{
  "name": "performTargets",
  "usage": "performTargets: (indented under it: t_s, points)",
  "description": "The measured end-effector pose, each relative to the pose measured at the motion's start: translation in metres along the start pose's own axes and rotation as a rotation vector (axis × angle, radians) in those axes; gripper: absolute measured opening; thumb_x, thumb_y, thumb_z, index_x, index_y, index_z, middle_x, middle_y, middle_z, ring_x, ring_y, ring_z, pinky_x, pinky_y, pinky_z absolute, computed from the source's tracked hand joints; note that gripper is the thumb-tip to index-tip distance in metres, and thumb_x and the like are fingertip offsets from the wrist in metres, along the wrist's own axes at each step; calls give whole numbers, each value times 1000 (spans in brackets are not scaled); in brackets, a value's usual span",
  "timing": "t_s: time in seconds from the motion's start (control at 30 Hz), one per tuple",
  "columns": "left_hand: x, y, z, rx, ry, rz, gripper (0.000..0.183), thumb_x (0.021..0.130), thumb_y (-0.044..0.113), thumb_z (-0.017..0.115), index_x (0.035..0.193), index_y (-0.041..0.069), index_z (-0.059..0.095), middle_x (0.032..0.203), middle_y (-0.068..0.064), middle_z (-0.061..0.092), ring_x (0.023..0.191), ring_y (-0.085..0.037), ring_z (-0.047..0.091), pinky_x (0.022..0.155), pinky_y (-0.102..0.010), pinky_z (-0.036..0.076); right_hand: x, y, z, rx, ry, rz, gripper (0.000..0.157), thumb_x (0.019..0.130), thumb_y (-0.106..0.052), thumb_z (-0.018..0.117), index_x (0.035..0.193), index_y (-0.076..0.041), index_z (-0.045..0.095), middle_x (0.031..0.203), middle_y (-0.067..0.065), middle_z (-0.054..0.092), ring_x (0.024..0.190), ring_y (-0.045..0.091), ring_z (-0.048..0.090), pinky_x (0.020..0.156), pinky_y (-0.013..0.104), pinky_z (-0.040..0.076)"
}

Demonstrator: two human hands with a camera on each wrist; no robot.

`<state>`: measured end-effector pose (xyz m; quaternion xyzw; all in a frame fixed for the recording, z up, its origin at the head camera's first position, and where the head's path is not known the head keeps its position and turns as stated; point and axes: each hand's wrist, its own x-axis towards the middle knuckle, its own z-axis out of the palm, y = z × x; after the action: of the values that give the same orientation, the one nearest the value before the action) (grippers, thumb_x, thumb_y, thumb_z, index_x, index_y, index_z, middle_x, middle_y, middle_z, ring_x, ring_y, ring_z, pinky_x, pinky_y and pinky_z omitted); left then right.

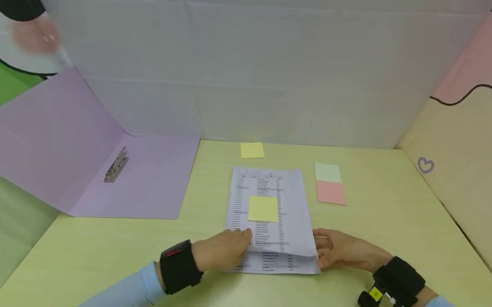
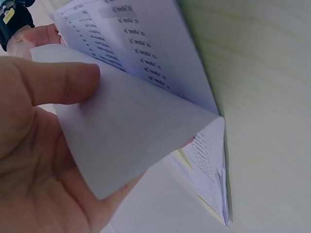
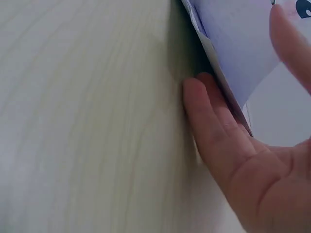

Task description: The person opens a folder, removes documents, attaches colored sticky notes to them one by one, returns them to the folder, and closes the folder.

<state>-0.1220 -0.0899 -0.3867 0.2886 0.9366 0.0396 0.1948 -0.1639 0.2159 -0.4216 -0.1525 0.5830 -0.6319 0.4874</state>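
In the head view a stack of printed sheets (image 1: 282,263) lies on the table, a yellow sticky note (image 1: 263,209) on its top page. My left hand (image 1: 223,249) pinches the top sheet (image 2: 131,126) near its lower left corner; the left wrist view shows the thumb over the sheet's raised, blank underside. Printed lines of the page below are visible there. At the stack's right edge rests my right hand (image 1: 344,250). Its fingers (image 3: 214,116) touch the table along that edge in the right wrist view, partly beneath the paper, with the thumb apart.
An opened purple folder (image 1: 157,180) with a metal clip (image 1: 116,165) stands at the left. Another yellow note (image 1: 252,150) lies behind the stack. Pale green (image 1: 328,172) and pink (image 1: 331,192) notes lie to its right. A white partition (image 1: 278,69) closes off the back.
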Motion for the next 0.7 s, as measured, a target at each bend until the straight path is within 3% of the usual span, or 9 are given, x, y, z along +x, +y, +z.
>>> performTargets:
  t_s: [0.27, 0.43, 0.53, 0.6, 0.7]
  points:
    - [-1, 0, -2, -21, -19, -21, 33, 94, 15, 47, 123, -1, 43, 93, -6, 56, 74, -13, 45, 67, -25, 39, 10, 1, 8, -95, 205, -3, 52, 86, 1, 57, 131, 12, 32, 120, 21, 57, 101, 27, 61, 83, 40, 51]
    - [3, 0, 1, -72, 8, -5, 11, 92, 16, 52, 96, 6, 50, 78, 1, 48, 67, -13, 43, 62, -23, 36, 13, 2, 10, -179, 284, 1, 32, 90, -1, 51, 118, 13, 50, 106, 17, 65, 92, 23, 65, 76, 34, 54]
    - [5, 3, 2, -84, 27, -4, 13, 88, 20, 58, 84, 12, 49, 74, 5, 47, 64, -11, 43, 59, -22, 36, 14, 4, 10, -220, 319, 1, 27, 90, -3, 51, 112, 12, 56, 100, 14, 67, 88, 20, 65, 71, 30, 54]
    - [6, 7, 1, -42, 44, -5, 14, 86, 23, 61, 87, 12, 53, 77, 5, 51, 63, -10, 45, 58, -21, 38, 14, 5, 10, -230, 340, 1, 26, 90, -4, 50, 110, 12, 57, 98, 13, 67, 85, 19, 65, 69, 28, 53]
    - [7, 18, -5, 110, 112, 19, 19, 83, 24, 65, 95, 11, 58, 81, 3, 58, 65, -10, 51, 57, -22, 42, 14, 5, 11, -241, 364, 2, 25, 90, -3, 50, 108, 12, 59, 97, 13, 67, 84, 18, 65, 68, 27, 53]
